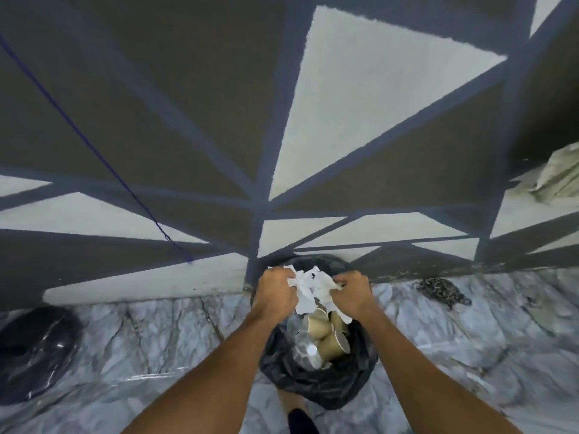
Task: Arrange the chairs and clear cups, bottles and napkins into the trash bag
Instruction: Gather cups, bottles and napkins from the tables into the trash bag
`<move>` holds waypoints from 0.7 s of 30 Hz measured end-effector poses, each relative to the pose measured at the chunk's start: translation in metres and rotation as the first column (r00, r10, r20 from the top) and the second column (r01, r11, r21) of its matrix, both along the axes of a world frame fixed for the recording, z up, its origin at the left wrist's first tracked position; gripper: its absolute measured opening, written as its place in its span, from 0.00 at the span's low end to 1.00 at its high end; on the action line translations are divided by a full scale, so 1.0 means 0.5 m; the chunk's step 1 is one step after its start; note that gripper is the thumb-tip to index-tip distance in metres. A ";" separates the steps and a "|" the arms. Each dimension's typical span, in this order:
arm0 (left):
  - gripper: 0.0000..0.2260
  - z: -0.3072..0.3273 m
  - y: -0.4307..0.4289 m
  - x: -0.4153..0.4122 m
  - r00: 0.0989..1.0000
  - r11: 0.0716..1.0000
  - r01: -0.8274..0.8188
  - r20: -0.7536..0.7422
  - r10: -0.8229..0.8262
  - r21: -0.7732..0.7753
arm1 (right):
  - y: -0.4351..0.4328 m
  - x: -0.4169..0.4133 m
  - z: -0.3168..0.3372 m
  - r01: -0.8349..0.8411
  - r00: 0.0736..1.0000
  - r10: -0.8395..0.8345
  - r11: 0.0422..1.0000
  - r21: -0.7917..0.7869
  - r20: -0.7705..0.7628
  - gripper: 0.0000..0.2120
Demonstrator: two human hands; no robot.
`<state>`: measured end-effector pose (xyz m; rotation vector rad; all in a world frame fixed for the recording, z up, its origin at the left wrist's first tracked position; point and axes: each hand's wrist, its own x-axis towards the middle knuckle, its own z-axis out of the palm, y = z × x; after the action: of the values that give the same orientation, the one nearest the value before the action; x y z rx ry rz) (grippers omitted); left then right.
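Note:
A black trash bag (pixel 316 386) stands open on the marble floor at the foot of the wall. Inside it lie several brown paper cups (pixel 326 333) and a clear plastic bottle (pixel 305 349) with a white cap. Both my hands are over the bag's mouth. My left hand (pixel 274 292) and my right hand (pixel 352 292) each grip a side of a bunch of crumpled white napkins (pixel 308 288), which hangs between them just above the cups.
A painted wall (pixel 282 120) with dark bands and pale triangles rises right behind the bag. A second black bag (pixel 34 352) lies on the floor at the left. A dark chain heap (pixel 441 291) lies at the right, with crumpled paper (pixel 557 177) higher up.

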<state>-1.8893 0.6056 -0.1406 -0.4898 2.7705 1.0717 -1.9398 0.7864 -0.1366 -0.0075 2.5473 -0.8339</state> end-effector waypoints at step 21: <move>0.21 -0.135 0.070 -0.097 0.950 0.992 0.012 0.307 -0.051 0.129 | 0.065 -0.101 -0.165 0.087 0.954 -0.074 0.996 -0.034 0.291 0.18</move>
<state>-1.9378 0.6405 -0.2082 -0.5430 2.4140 1.0527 -1.9901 0.8190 -0.2191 0.1918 2.2651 -0.8561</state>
